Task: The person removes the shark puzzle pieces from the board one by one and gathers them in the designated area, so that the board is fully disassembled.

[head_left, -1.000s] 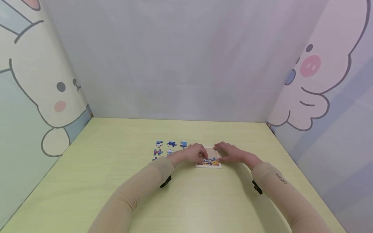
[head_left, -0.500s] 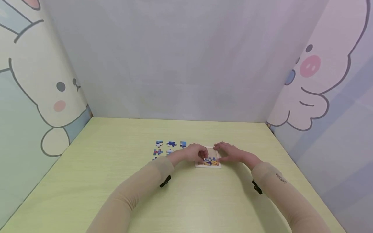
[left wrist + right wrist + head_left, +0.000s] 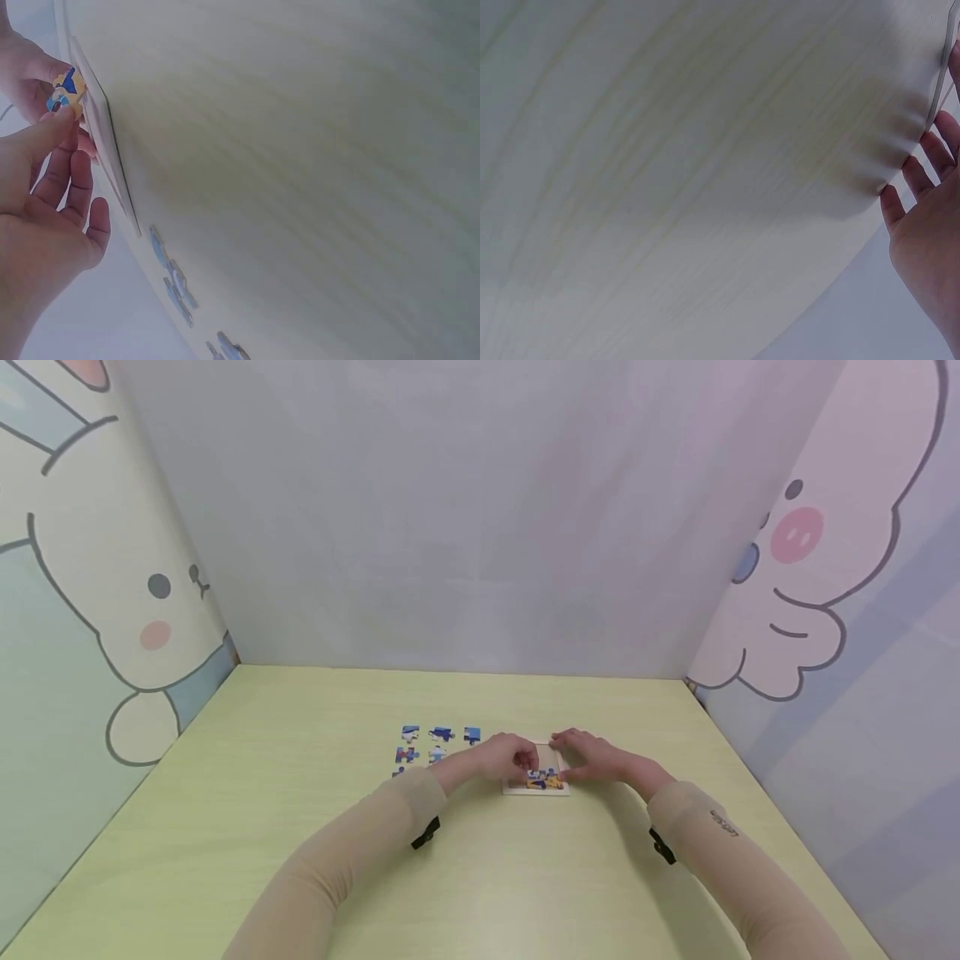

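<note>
A small jigsaw tray with a pale wooden frame (image 3: 536,792) lies on the table. Yellow-and-blue pieces fill its near part, and its far part shows bare board. Between thumb and fingers my left hand (image 3: 506,755) pinches a yellow-and-blue puzzle piece (image 3: 69,88), which in the left wrist view is tilted up at the tray. My right hand (image 3: 596,756) rests along the tray's right side with fingers spread, fingertips at the far corner and thumb at the near right edge. In the right wrist view, the fingers of the right hand (image 3: 930,217) touch down beside the tray's edge.
Left of the tray, loose puzzle pieces (image 3: 441,734) lie in rows on the pale yellow table (image 3: 300,735); my left forearm hides some of them. A grey curtain (image 3: 465,527) stands behind, with cartoon-printed panels at both sides.
My left hand has shifted very slightly to the right over the tray, with small finger motions. My right hand has stayed in place at the tray's right side.
</note>
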`<state>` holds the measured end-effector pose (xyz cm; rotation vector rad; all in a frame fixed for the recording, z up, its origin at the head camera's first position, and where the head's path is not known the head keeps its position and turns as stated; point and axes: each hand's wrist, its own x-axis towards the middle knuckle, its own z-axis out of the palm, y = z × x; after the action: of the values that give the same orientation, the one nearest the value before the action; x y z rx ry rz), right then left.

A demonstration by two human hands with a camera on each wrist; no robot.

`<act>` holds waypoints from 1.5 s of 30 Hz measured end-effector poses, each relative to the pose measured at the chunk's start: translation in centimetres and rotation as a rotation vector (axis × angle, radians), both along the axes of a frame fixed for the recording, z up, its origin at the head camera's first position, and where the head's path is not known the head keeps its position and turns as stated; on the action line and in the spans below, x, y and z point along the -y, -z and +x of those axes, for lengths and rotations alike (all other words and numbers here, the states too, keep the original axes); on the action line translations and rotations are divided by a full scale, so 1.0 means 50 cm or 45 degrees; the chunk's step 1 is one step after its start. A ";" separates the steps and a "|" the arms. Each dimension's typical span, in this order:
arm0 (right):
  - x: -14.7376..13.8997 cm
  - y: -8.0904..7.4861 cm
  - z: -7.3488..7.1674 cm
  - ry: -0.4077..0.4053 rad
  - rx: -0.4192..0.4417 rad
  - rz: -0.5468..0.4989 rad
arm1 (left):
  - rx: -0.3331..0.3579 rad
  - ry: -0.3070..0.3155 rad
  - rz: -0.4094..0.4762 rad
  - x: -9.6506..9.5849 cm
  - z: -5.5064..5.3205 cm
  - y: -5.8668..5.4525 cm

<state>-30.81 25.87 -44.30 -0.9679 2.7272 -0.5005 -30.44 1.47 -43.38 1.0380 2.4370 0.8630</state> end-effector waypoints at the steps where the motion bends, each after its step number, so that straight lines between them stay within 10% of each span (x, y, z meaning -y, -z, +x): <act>1: 0.000 0.000 0.000 0.002 0.003 -0.002 | 0.001 -0.006 -0.002 0.001 0.002 -0.002; 27: 0.001 -0.004 0.000 0.042 0.046 0.056 | -0.045 -0.089 0.038 0.074 0.028 -0.089; 45: 0.000 -0.005 0.001 0.022 0.047 0.037 | -0.081 -0.168 0.109 0.187 0.045 -0.104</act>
<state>-30.75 25.88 -44.07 -0.9194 2.7049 -0.4758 -28.20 -7.90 -38.17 0.9566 2.5658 0.9992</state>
